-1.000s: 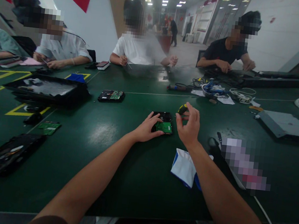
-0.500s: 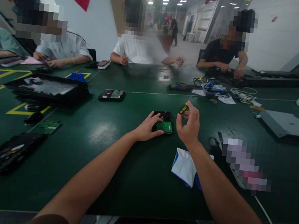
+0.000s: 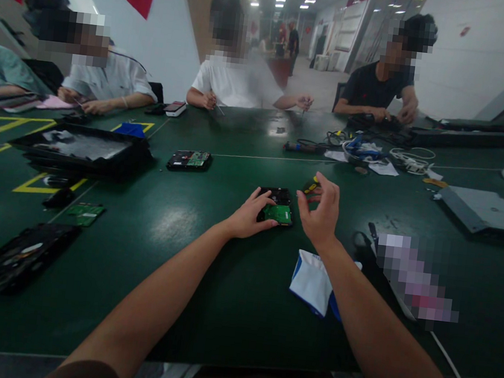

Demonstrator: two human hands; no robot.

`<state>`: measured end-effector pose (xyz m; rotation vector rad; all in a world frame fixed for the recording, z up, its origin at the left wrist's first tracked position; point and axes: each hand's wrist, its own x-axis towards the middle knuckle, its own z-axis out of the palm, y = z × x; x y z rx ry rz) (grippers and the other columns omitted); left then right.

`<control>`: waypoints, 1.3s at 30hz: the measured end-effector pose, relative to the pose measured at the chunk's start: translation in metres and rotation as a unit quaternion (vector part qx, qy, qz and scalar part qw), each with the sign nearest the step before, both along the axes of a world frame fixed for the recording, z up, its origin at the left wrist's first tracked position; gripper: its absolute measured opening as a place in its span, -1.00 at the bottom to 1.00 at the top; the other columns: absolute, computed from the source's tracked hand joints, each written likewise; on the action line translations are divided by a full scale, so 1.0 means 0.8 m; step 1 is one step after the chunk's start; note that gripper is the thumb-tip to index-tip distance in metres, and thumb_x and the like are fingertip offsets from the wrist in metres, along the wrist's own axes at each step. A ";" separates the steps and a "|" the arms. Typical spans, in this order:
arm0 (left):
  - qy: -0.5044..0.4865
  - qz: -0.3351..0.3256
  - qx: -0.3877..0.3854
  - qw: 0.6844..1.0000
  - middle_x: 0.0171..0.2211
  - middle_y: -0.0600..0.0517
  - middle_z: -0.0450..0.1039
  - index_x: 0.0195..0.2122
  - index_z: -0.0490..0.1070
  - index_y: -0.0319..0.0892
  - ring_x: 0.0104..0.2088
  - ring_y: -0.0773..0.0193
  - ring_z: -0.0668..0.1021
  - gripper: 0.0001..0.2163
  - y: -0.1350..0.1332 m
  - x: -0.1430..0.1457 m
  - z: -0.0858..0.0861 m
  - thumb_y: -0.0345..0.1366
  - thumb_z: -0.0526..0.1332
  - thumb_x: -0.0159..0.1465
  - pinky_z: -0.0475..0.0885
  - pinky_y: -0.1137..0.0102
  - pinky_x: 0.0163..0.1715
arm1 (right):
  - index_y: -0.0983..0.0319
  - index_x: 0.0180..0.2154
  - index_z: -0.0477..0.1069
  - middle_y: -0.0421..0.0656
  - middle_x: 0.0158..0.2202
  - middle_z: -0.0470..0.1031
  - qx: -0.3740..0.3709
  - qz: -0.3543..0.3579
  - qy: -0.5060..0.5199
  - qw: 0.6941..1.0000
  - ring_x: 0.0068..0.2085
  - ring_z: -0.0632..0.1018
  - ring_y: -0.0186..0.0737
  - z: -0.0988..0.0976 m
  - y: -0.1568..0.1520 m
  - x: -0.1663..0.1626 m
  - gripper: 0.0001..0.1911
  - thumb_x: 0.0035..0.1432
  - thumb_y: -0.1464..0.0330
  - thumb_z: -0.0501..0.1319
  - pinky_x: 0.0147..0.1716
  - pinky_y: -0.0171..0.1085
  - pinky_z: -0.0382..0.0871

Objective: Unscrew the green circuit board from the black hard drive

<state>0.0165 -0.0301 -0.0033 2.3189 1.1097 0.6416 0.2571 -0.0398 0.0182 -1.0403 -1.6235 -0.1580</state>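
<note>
A black hard drive [image 3: 277, 195] with a green circuit board [image 3: 282, 215] on its upper side lies on the green table in front of me. My left hand [image 3: 251, 214] grips it from the left, fingers across the top and thumb along the near edge. Just right of the drive, my right hand [image 3: 321, 210] is raised, with a small black-and-yellow screwdriver [image 3: 312, 186] pinched between its fingers. The fingers partly cover this tool, and its tip cannot be made out. Below my right wrist lies a folded white and blue cloth-like piece [image 3: 313, 281].
Another hard drive [image 3: 189, 160] lies farther left. Stacked black trays [image 3: 81, 148], a loose circuit board [image 3: 85, 214] and a black casing [image 3: 19, 256] are at left. Cables [image 3: 359, 149], a metal case [image 3: 490, 211] and a corded, blurred object [image 3: 415, 277] are at right. Several people sit opposite.
My right hand has shifted slightly and the screwdriver has turned a little in its fingers. My left hand stays on the hard drive. The person at far right has raised a hand slightly.
</note>
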 end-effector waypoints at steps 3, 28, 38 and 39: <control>0.002 -0.003 -0.001 1.000 0.54 -0.18 0.04 0.28 0.33 -0.08 0.57 -0.17 -0.16 -0.42 0.000 0.000 0.001 0.06 0.35 0.32 -0.02 -0.18 0.49 | 0.03 0.45 0.06 0.04 0.20 0.34 0.002 0.014 0.002 1.000 -0.08 0.58 -0.05 -0.001 0.000 0.000 -0.30 0.37 0.31 0.21 -0.22 -0.01 0.70; -0.003 -0.003 0.007 1.000 0.52 -0.21 0.06 0.26 0.35 -0.09 0.57 -0.15 -0.15 -0.44 -0.001 0.000 0.001 0.04 0.35 0.32 -0.04 -0.17 0.49 | 0.04 0.44 0.05 0.06 0.19 0.34 -0.013 0.001 0.006 1.000 -0.12 0.58 -0.07 -0.003 0.002 -0.001 -0.29 0.35 0.30 0.22 -0.29 -0.02 0.72; -0.001 -0.007 0.006 1.000 0.53 -0.21 0.05 0.27 0.34 -0.11 0.57 -0.18 -0.16 -0.41 0.002 -0.001 -0.004 0.07 0.34 0.32 -0.04 -0.16 0.50 | 0.08 0.43 0.08 0.06 0.21 0.36 -0.006 0.003 0.006 1.000 -0.12 0.59 -0.09 -0.005 0.002 0.000 -0.32 0.36 0.30 0.20 -0.30 -0.08 0.69; 0.002 -0.007 0.008 1.000 0.53 -0.21 0.05 0.27 0.34 -0.11 0.57 -0.17 -0.16 -0.41 0.003 -0.001 -0.004 0.07 0.34 0.32 -0.04 -0.16 0.50 | 0.08 0.43 0.09 0.05 0.20 0.37 -0.005 -0.001 0.007 1.000 -0.14 0.59 -0.10 -0.006 0.003 0.000 -0.32 0.36 0.28 0.22 -0.32 -0.10 0.68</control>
